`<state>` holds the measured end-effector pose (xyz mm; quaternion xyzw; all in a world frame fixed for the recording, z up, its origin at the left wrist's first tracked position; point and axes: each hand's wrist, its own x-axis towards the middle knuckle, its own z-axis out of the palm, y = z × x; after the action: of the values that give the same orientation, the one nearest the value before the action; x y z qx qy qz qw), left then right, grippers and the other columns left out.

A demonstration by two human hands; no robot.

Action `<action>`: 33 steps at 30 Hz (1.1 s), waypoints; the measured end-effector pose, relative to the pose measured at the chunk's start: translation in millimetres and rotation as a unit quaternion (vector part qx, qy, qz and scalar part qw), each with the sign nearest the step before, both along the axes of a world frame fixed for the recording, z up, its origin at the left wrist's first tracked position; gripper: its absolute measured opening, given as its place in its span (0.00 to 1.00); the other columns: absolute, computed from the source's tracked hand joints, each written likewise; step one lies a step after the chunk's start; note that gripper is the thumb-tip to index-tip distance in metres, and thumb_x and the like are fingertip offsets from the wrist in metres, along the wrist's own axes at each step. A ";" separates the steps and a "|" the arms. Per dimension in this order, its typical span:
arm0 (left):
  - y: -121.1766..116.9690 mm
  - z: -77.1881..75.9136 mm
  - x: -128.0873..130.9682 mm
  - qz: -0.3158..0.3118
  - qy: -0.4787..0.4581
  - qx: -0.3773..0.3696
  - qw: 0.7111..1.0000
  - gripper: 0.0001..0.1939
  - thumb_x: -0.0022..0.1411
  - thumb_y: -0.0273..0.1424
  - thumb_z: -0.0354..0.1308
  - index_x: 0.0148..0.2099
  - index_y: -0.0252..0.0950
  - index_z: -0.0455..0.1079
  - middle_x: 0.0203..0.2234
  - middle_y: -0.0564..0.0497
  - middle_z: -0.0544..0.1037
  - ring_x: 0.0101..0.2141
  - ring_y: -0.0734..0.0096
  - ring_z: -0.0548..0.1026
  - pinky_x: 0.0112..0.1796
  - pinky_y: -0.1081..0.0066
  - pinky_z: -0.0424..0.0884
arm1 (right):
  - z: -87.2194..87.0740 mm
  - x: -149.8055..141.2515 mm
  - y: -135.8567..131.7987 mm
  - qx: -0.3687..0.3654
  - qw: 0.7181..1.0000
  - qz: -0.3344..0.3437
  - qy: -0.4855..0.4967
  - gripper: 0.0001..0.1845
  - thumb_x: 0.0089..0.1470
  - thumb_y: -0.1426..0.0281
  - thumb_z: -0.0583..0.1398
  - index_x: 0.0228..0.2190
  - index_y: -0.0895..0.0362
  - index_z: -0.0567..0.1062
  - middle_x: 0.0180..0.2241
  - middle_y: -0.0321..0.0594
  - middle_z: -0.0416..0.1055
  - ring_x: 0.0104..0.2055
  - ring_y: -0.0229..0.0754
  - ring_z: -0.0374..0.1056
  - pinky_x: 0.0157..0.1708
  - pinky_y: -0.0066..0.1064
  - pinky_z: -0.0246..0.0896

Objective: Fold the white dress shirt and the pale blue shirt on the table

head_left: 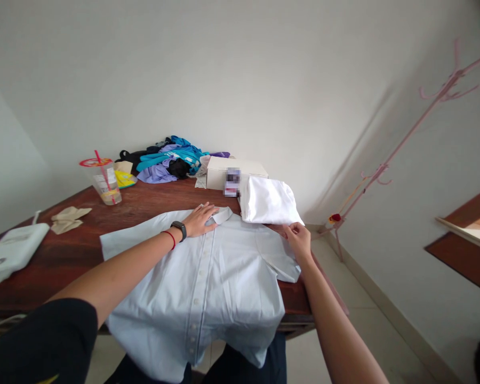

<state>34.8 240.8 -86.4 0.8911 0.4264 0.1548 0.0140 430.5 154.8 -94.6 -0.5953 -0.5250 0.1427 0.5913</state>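
Note:
A pale blue short-sleeved button-up shirt point(236, 266) lies front side up, collar away from me, its lower part hanging over the table's near edge. My left hand point(202, 220) rests flat beside the collar, fingers stretched out. At the upper edge of the right-hand sleeve, my right hand point(298, 240) has its fingers pinched together on the fabric; the fingertips are partly hidden. A folded white cloth point(269, 200) sits just beyond, its near corner right by those fingers.
Behind stand a white box point(236, 166) and a heap of clothes point(172, 160). To the left are a plastic cup with a straw point(107, 184), a crumpled brown napkin point(69, 218) and a white device point(16, 250). A pink coat rack point(408, 133) leans in view beyond the wooden table point(80, 240).

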 end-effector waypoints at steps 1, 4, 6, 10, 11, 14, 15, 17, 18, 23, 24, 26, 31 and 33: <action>-0.3 0.1 0.0 0.001 -0.001 0.001 1.000 0.35 0.71 0.48 0.51 0.72 0.36 0.56 0.70 0.39 0.60 0.72 0.45 0.50 0.68 0.46 0.47 | -0.1 0.0 0.0 0.001 1.000 -0.002 -0.002 0.23 0.49 0.52 0.66 0.19 0.54 0.66 0.16 0.33 0.65 0.23 0.39 0.62 0.25 0.29 0.57; -2.1 0.8 0.2 0.005 -0.008 0.007 1.000 0.35 0.71 0.48 0.50 0.73 0.35 0.54 0.70 0.38 0.60 0.72 0.45 0.50 0.68 0.46 0.48 | -0.3 -0.2 -0.3 0.002 1.000 -0.007 -0.013 0.23 0.48 0.51 0.66 0.18 0.54 0.66 0.17 0.34 0.66 0.23 0.39 0.62 0.26 0.30 0.57; -3.4 1.5 0.4 0.006 -0.012 0.010 1.000 0.36 0.72 0.47 0.48 0.73 0.35 0.52 0.70 0.38 0.59 0.72 0.46 0.50 0.68 0.47 0.48 | -0.3 -0.1 -0.9 0.003 1.000 -0.010 -0.020 0.24 0.47 0.51 0.66 0.18 0.54 0.67 0.17 0.34 0.66 0.23 0.39 0.62 0.26 0.30 0.57; -4.6 1.9 0.1 0.003 -0.016 0.013 1.000 0.34 0.73 0.48 0.46 0.74 0.37 0.53 0.71 0.40 0.59 0.72 0.48 0.50 0.68 0.48 0.48 | 0.2 1.0 -1.8 0.003 0.999 -0.021 -0.031 0.24 0.47 0.50 0.65 0.18 0.54 0.66 0.17 0.34 0.66 0.23 0.39 0.61 0.26 0.30 0.58; -4.4 1.6 -0.1 0.003 -0.016 0.012 1.000 0.34 0.73 0.49 0.46 0.73 0.37 0.53 0.71 0.39 0.59 0.72 0.48 0.50 0.68 0.47 0.48 | 0.2 1.4 -1.8 0.002 0.999 -0.024 -0.033 0.24 0.47 0.50 0.65 0.18 0.53 0.66 0.17 0.34 0.66 0.23 0.39 0.61 0.26 0.30 0.58; -3.3 -0.2 -1.2 0.004 -0.018 0.012 1.000 0.34 0.74 0.50 0.42 0.73 0.36 0.54 0.70 0.38 0.59 0.72 0.48 0.50 0.67 0.47 0.48 | 0.1 2.4 -1.8 -0.002 0.999 -0.034 -0.040 0.24 0.47 0.49 0.65 0.18 0.53 0.66 0.16 0.33 0.66 0.23 0.39 0.61 0.26 0.30 0.57; -3.0 -0.9 -1.6 0.004 -0.019 0.012 1.000 0.34 0.75 0.50 0.41 0.73 0.35 0.54 0.70 0.38 0.59 0.72 0.48 0.50 0.67 0.47 0.48 | -0.1 2.6 -1.7 -0.005 0.998 -0.036 -0.043 0.24 0.47 0.48 0.65 0.18 0.53 0.65 0.17 0.34 0.66 0.23 0.39 0.61 0.26 0.30 0.57; -2.3 -2.4 -2.3 0.004 -0.021 0.015 1.000 0.34 0.75 0.50 0.40 0.73 0.36 0.54 0.71 0.38 0.59 0.72 0.48 0.50 0.67 0.47 0.48 | -0.7 3.2 -1.7 -0.012 0.998 -0.041 -0.052 0.24 0.47 0.48 0.64 0.19 0.53 0.65 0.17 0.34 0.66 0.24 0.40 0.61 0.26 0.31 0.58; -2.1 -3.0 -2.6 0.003 -0.023 0.016 1.000 0.34 0.75 0.50 0.40 0.73 0.36 0.54 0.71 0.39 0.59 0.72 0.49 0.50 0.67 0.48 0.48 | -1.0 3.7 -1.7 -0.018 0.997 -0.043 -0.059 0.24 0.48 0.48 0.64 0.19 0.53 0.65 0.17 0.35 0.67 0.24 0.41 0.62 0.26 0.31 0.58; -0.7 -5.5 -3.1 -0.003 -0.035 0.022 0.999 0.33 0.75 0.50 0.41 0.73 0.37 0.54 0.70 0.39 0.60 0.71 0.49 0.51 0.67 0.48 0.49 | -1.0 8.4 -1.5 -0.063 0.990 -0.056 -0.115 0.22 0.50 0.49 0.62 0.20 0.53 0.66 0.20 0.37 0.70 0.26 0.43 0.63 0.28 0.32 0.56; -0.4 -6.0 -3.2 -0.005 -0.038 0.023 0.999 0.33 0.75 0.49 0.41 0.73 0.36 0.55 0.70 0.39 0.60 0.71 0.49 0.51 0.67 0.47 0.49 | -0.7 9.4 -1.4 -0.077 0.987 -0.053 -0.129 0.22 0.50 0.49 0.62 0.20 0.53 0.67 0.21 0.38 0.70 0.27 0.43 0.64 0.29 0.32 0.56; 0.1 -6.8 -3.5 -0.009 -0.042 0.026 0.999 0.33 0.75 0.48 0.41 0.73 0.36 0.54 0.70 0.39 0.60 0.71 0.49 0.51 0.67 0.47 0.49 | 0.0 11.6 -1.6 -0.111 0.981 -0.031 -0.155 0.22 0.48 0.49 0.63 0.21 0.54 0.72 0.23 0.40 0.73 0.28 0.45 0.66 0.29 0.33 0.56; -0.1 -7.3 -3.6 -0.020 -0.047 0.035 0.998 0.32 0.76 0.47 0.40 0.72 0.36 0.55 0.70 0.39 0.61 0.71 0.50 0.52 0.68 0.49 0.48 | 1.6 22.3 -5.6 -0.198 0.959 0.047 -0.197 0.24 0.40 0.48 0.69 0.19 0.56 0.76 0.22 0.40 0.74 0.25 0.44 0.67 0.25 0.31 0.53; -0.7 -6.9 -3.5 -0.021 -0.049 0.035 0.998 0.31 0.76 0.47 0.41 0.72 0.36 0.56 0.69 0.39 0.61 0.71 0.49 0.52 0.68 0.49 0.49 | 3.4 28.2 -8.4 -0.223 0.949 0.075 -0.209 0.25 0.40 0.48 0.70 0.16 0.56 0.73 0.19 0.37 0.70 0.23 0.41 0.63 0.23 0.30 0.50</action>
<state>31.3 240.1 -93.2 0.8913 0.4006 0.2123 0.0067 458.6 146.4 -91.2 -0.6872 -0.6351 0.1719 0.3081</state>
